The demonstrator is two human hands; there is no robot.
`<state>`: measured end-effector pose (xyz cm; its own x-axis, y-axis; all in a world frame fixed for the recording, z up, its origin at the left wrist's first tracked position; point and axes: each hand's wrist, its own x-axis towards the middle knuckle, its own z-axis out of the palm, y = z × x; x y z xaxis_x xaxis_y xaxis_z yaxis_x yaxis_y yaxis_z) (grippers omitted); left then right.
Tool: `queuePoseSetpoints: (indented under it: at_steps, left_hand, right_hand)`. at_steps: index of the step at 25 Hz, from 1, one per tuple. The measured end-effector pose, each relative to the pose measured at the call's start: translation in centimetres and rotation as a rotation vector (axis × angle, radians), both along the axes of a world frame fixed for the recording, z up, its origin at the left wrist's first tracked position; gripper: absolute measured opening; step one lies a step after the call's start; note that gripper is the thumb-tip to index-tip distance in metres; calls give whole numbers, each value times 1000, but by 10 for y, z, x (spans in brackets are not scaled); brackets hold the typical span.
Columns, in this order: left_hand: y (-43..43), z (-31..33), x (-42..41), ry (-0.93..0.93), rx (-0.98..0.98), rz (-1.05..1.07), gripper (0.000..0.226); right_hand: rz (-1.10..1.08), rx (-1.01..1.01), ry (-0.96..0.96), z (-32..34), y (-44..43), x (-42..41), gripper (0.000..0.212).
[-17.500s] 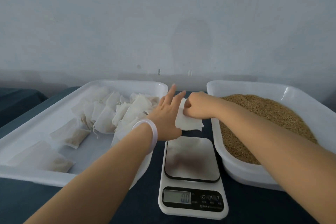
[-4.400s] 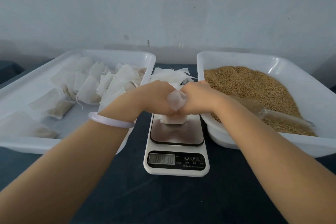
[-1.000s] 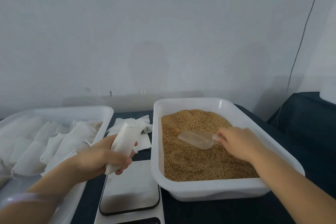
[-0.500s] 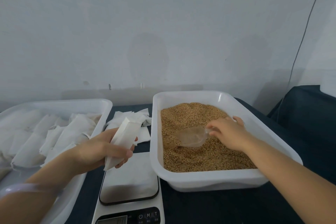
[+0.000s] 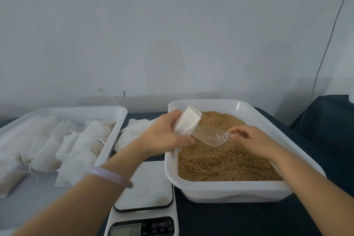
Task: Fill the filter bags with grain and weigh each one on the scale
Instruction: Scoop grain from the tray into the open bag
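Note:
My left hand (image 5: 162, 136) grips a white filter bag (image 5: 186, 122) over the left edge of the grain tray (image 5: 226, 191). My right hand (image 5: 254, 140) holds the handle of a clear plastic scoop (image 5: 208, 136), whose front end sits at the bag's mouth. Brown grain (image 5: 226, 163) fills the tray beneath both hands. The white scale (image 5: 145, 188) stands in front between the two trays, nothing on its platform; its display is at the bottom edge and I cannot read it.
A white tray (image 5: 76, 110) on the left holds several filter bags (image 5: 80, 149). A pile of empty bags (image 5: 132, 130) lies between the trays behind the scale. A dark cloth covers the table (image 5: 229, 220). A pale wall stands close behind.
My left hand has carried the bag right and up, over the grain tray. My right hand has lifted the scoop from the grain and brought its tip to the bag's mouth.

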<state>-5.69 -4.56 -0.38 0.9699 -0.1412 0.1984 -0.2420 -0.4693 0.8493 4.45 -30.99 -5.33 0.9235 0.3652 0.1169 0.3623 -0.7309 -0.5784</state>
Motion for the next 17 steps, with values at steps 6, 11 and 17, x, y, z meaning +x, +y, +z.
queuePoseSetpoints:
  at_steps: [6, 11, 17]
  left_hand:
    - [-32, -46, 20, -52, 100, 123, 28]
    - [-30, -51, 24, -62, 152, 155, 25]
    - [-31, -47, 21, -54, 141, 147, 30]
  right_hand:
    - [-124, 181, -140, 16, -11, -15, 27]
    - [-14, 161, -213, 65, -35, -34, 21]
    - [47, -179, -436, 116, -38, -42, 23]
